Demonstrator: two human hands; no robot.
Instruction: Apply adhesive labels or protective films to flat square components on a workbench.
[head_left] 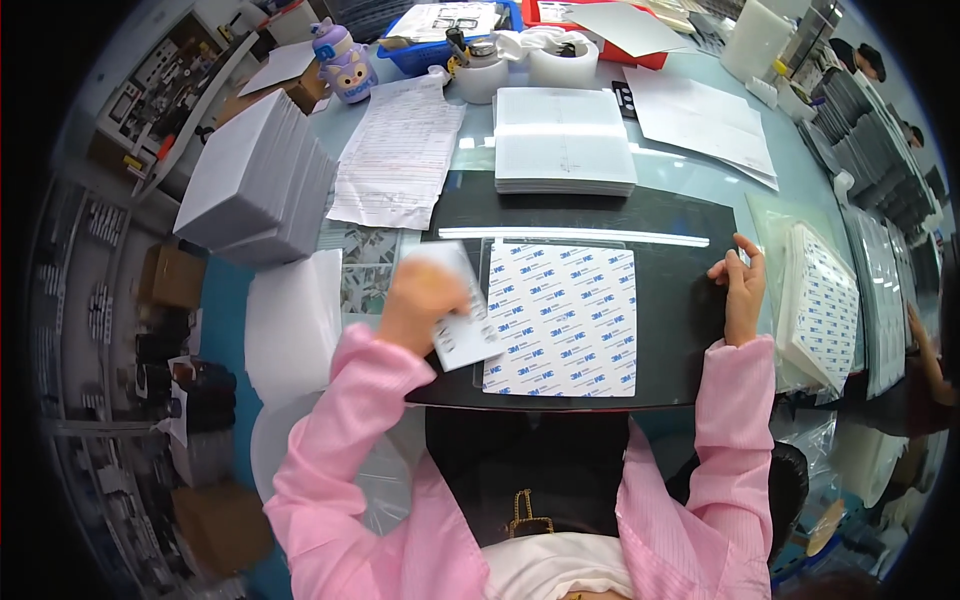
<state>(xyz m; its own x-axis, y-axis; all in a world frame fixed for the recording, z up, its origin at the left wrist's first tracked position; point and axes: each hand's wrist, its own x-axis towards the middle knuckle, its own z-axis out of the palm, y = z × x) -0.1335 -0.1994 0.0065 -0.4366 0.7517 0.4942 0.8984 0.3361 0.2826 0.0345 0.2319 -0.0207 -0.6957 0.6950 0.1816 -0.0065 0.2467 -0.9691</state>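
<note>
The left hand [425, 300], blurred, closes its grip on a small white card [462, 318] beside the printed sheet [565, 320]; the right hand [742, 290] rests half-open on the black mat [680, 310].

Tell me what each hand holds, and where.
Left hand grips a small white card by its upper left part, motion-blurred. Right hand holds nothing; it rests on the black mat.
</note>
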